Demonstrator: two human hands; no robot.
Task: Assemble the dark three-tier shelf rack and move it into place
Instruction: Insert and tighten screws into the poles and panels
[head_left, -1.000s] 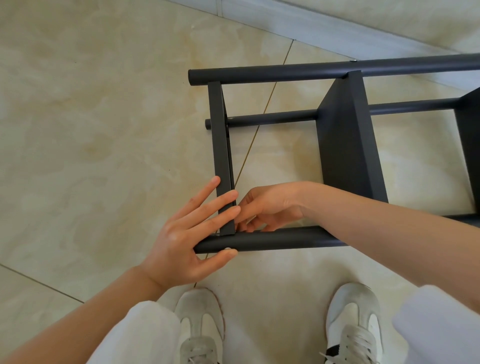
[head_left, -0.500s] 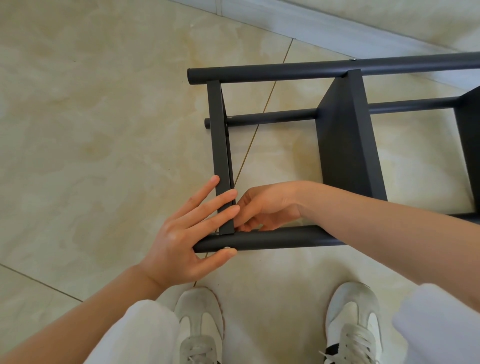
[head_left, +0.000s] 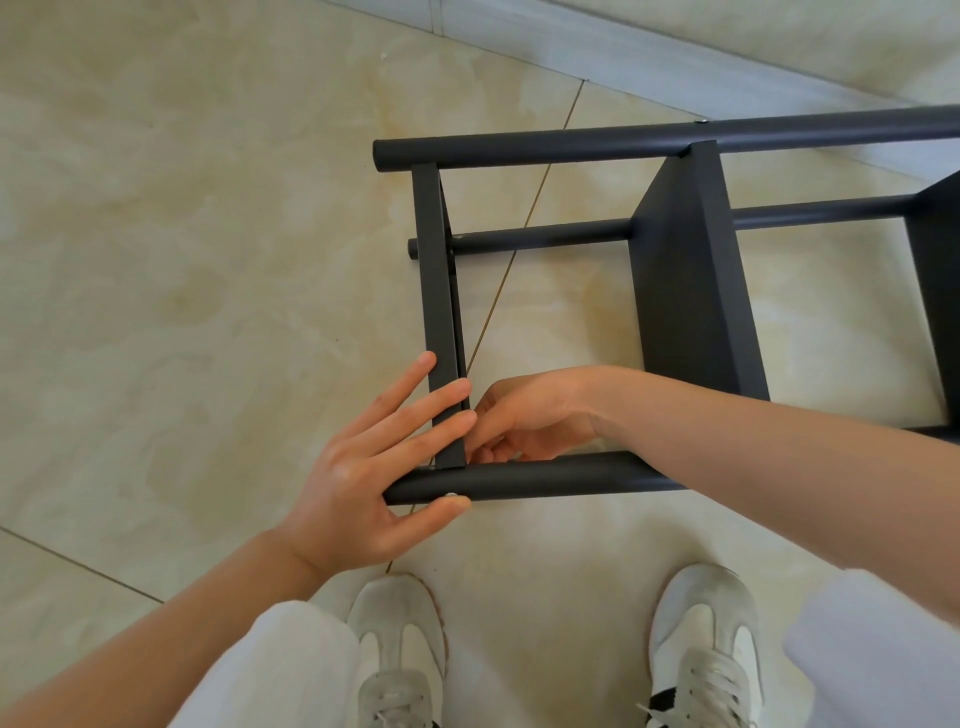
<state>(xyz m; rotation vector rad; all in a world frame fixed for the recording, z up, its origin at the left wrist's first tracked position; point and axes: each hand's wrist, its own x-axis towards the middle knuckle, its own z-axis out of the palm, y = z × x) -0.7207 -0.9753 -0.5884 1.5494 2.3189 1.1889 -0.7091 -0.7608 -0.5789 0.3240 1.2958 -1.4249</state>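
- Left hand (head_left: 363, 483): fingers (head_left: 441, 397) straight and spread, laid flat across the lower end of the end panel (head_left: 439, 312). The thumb lies along the near tube (head_left: 545, 480), its tip touching a screw (head_left: 451, 495) head in the tube. Nothing is pinched; it is a flat bracing press.
- Right hand (head_left: 530, 415): reaches in from the right, inside the frame, fingers curled toward the corner where the end panel meets the near tube. The fingertips are hidden behind the panel edge, so I cannot tell whether they pinch anything.
- Rack (head_left: 675, 137): dark grey, lying on its side on the floor (head_left: 208, 260), directly in front of the person's shoes (head_left: 400, 639). Its near tube runs left to right just beyond the toes.
- The end panel stands on edge, spanning from the near tube to the far tube (head_left: 519, 150). A thinner rod (head_left: 545, 236) passes through it lower down.
- Middle shelf (head_left: 691, 280): on edge to the right, joined to the far tube. A third shelf (head_left: 940, 291) is cut off by the right edge.
- Floor: pale marbled tiles with a grout line running under the rack.
- Skirting (head_left: 623, 57): grey, beyond the rack.
- White trousers (head_left: 270, 670) show at the bottom.
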